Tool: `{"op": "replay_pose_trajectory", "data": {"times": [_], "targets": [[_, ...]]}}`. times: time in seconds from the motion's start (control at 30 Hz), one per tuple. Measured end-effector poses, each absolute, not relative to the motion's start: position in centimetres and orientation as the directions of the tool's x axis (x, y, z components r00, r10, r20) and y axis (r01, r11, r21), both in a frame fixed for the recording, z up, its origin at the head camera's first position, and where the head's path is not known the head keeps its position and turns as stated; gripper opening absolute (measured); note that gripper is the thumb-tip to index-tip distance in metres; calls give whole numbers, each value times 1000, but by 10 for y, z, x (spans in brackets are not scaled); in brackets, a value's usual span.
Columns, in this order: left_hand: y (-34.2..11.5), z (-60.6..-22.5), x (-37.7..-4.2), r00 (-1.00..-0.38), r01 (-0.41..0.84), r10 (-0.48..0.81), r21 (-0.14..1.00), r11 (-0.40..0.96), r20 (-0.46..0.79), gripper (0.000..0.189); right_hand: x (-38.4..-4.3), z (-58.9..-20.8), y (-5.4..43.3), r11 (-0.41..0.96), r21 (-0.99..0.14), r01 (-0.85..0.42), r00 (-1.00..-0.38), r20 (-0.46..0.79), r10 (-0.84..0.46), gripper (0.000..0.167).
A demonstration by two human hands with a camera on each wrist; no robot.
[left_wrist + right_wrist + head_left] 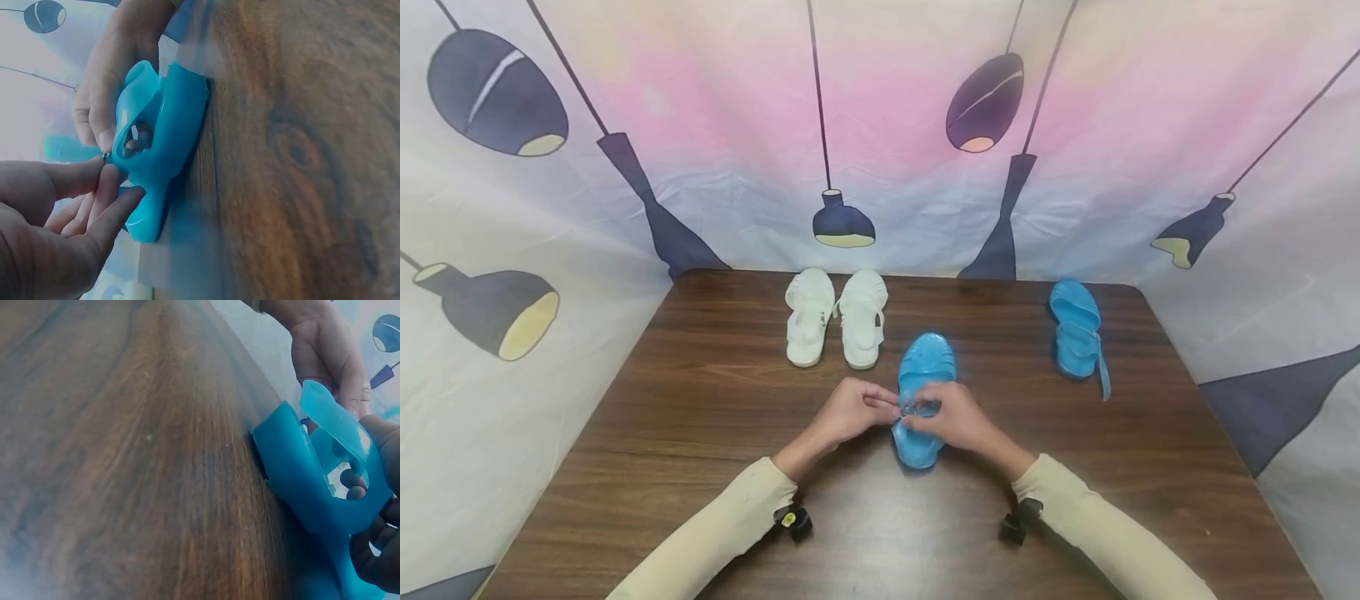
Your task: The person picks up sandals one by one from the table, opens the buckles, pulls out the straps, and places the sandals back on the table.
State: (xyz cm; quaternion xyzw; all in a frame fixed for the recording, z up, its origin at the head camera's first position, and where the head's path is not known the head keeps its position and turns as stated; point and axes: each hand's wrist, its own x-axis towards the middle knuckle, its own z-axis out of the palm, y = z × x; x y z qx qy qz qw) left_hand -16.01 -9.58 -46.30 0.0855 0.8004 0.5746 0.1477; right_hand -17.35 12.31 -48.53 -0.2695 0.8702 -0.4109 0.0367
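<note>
A blue jelly sandal (928, 354) lies sole-down on the table, toe pointing away from me. At its ankle strap is a small metal buckle (907, 410). My left hand (852, 412) pinches the buckle end between thumb and fingertips. From the other side, my right hand (958, 417) pinches the strap close to the buckle. Both hands meet at the buckle (107, 157) in the left wrist view. In the right wrist view, the sandal's heel strap (337, 419) arches up, and fingers partly hide the fastening.
A pair of white sandals (809, 321) stands side by side at the back of the wooden table (715, 433). Another blue sandal (1075, 321), its strap (1103, 371) hanging loose, lies at the back right. A lamp-patterned cloth (895, 142) surrounds the table.
</note>
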Motion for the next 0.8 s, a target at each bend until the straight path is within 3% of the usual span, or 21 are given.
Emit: {"op": "replay_pose_trajectory", "data": {"times": [0.3,0.8], "targets": [[-101,-465,-158,-928,-36,344,953,300,-143,23,-173,-487,125,525,-755,-393,-872,124,-474,22],[-107,-465,-156,-926,153,376,941,302,30,25,-170,-485,123,524,-800,-293,-910,65,-410,25]]}}
